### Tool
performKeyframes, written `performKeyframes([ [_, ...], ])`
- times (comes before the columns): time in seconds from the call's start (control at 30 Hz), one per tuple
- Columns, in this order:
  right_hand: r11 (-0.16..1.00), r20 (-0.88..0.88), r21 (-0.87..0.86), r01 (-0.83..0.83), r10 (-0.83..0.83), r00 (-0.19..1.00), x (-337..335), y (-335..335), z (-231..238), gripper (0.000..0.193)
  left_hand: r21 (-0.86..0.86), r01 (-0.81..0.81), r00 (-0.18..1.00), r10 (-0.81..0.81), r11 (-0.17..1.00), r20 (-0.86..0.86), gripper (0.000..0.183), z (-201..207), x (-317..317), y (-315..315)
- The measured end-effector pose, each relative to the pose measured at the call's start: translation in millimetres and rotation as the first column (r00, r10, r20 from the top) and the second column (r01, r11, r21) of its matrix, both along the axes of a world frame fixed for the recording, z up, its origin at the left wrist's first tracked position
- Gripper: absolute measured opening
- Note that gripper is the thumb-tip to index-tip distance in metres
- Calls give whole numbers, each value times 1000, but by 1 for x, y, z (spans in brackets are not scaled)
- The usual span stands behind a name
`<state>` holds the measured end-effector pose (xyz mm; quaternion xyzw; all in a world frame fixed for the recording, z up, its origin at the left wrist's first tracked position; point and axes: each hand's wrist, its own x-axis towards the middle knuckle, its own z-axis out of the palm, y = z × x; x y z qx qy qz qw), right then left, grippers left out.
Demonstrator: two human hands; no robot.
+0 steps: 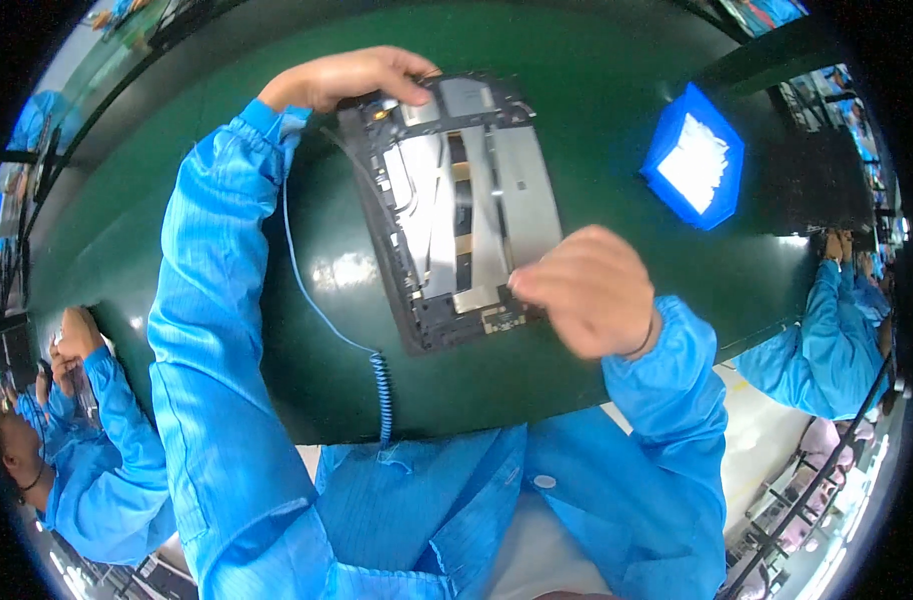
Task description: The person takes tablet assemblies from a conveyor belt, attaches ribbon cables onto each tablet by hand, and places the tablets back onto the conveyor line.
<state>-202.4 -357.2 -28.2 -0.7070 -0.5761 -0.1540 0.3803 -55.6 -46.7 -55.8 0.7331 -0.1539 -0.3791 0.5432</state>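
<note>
An opened tablet lies tilted over the green bench, its inside facing up with silvery plates, dark flex strips and a black frame. My left hand grips its far edge, thumb on top and the other fingers out of sight behind it. Close to the tablet's near right corner, my right hand is closed, with thumb and forefinger together at the edge of the inner plates. Anything between those fingertips is too small or hidden to make out.
A blue bin of white pieces stands to the right on the green bench. From my left sleeve a coiled blue cord runs to the near edge. Co-workers in blue sleeves sit at both sides.
</note>
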Motion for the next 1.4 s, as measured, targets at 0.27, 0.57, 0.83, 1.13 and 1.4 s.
performKeyframes([
  [0.27, 964, -160, -96, 248, -261, 952, 8, -1, -2, 27, 52, -545, 202, 71, 837, 977, 34, 26, -87, -46],
  [0.57, 934, -232, -139, 328, -353, 907, 11, 2, -5, 26, -94, -251, 129, 130, 963, 983, 17, 1, -164, -74],
  [0.83, 944, -293, -264, 199, -275, 916, 2, 21, -7, 29, 59, -146, -284, -99, 987, 954, 28, -4, -182, -59],
  [1.13, 937, -578, -335, 98, -287, 764, 5, 16, -7, 15, 179, 61, -414, -139, 982, 900, 19, -5, -173, -59],
  [1.4, 810, 4, -241, 535, -550, 835, 20, 16, 2, 7, -9, 214, -259, 66, 977, 964, 17, -4, -179, -58],
])
